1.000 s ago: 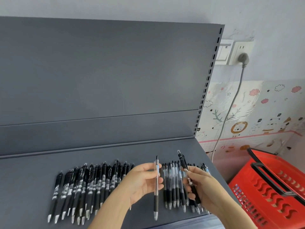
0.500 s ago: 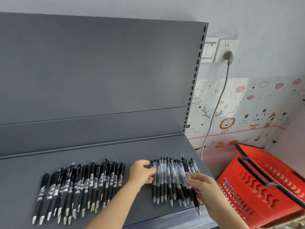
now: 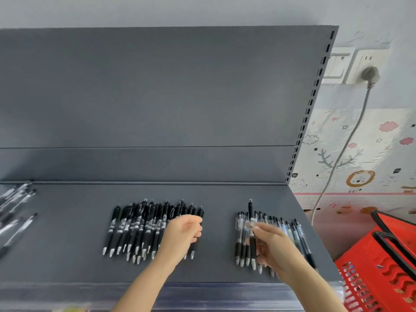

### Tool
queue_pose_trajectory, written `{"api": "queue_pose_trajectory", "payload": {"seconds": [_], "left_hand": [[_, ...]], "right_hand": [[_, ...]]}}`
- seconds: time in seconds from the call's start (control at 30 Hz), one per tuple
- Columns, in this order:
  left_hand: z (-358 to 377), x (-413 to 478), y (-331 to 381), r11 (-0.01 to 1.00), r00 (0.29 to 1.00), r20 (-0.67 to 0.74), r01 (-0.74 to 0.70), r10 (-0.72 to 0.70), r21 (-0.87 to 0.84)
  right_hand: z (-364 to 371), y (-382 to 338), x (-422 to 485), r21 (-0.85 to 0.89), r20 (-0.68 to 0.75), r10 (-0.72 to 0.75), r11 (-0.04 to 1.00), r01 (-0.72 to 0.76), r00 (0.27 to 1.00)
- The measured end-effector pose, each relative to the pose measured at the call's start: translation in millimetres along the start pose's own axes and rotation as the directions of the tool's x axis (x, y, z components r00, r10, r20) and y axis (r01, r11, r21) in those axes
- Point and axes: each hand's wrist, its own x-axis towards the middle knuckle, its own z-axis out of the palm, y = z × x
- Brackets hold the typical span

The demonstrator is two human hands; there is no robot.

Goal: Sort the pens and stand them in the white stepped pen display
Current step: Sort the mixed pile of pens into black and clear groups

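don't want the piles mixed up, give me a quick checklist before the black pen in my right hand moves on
1. Right hand holds the black pen: ok.
2. Held pen over its matching pile: not ok, it is over the clear-barrel pens.
3. Black pens row apart from the clear ones: ok.
4. Left hand free: cannot tell, fingers curl over that row's right end.
5. White stepped display in view: not ok.

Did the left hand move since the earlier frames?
Yes, leftward: left hand went from the clear-barrelled pen row to the right end of the black pen row.
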Motion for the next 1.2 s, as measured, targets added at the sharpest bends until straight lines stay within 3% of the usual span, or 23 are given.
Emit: {"api": "queue_pose_trajectory", "payload": {"seconds": [0.17, 0.33, 0.47, 0.63, 0.8, 0.9, 1.03, 1.2], "left_hand": [[-68, -25, -20, 0.994, 0.981, -0.194, 0.007, 0.015, 0.113], [-127, -30, -41, 0.941, 0.940, -0.326, 0.019, 0.099, 0.338], [-166, -24, -57, 0.920, 0.949, -0.292, 0.003, 0.121, 0.391], [-220, -13, -82, 0.947, 0.973, -0.204, -0.036, 0.106, 0.319], [-257, 3, -92, 0.934, 0.988, -0.099, -0.076, 0.117, 0.350], [-267, 4, -92, 0.921, 0.988, -0.082, -0.090, 0.131, 0.379], [-292, 5, -97, 0.910, 0.984, -0.118, -0.075, 0.135, 0.408], [-352, -1, -114, 0.904, 0.937, -0.331, 0.040, 0.114, 0.427]], "right_hand": [[73, 8, 15, -0.136, 0.144, 0.028, 0.991, -0.008, 0.989], [135, 17, 27, -0.450, 0.163, -0.064, 0.883, 0.132, 0.985], [183, 19, 30, -0.668, 0.134, -0.188, 0.708, 0.229, 0.973], [226, 33, 36, -0.830, 0.020, -0.307, 0.526, 0.187, 0.952], [245, 38, 25, -0.922, -0.112, -0.368, 0.386, 0.042, 0.923], [258, 36, 14, -0.930, -0.128, -0.407, 0.365, 0.033, 0.904], [295, 40, 14, -0.916, -0.016, -0.446, 0.366, 0.166, 0.895], [362, 57, 29, -0.876, 0.186, -0.331, 0.371, 0.309, 0.925]]}}
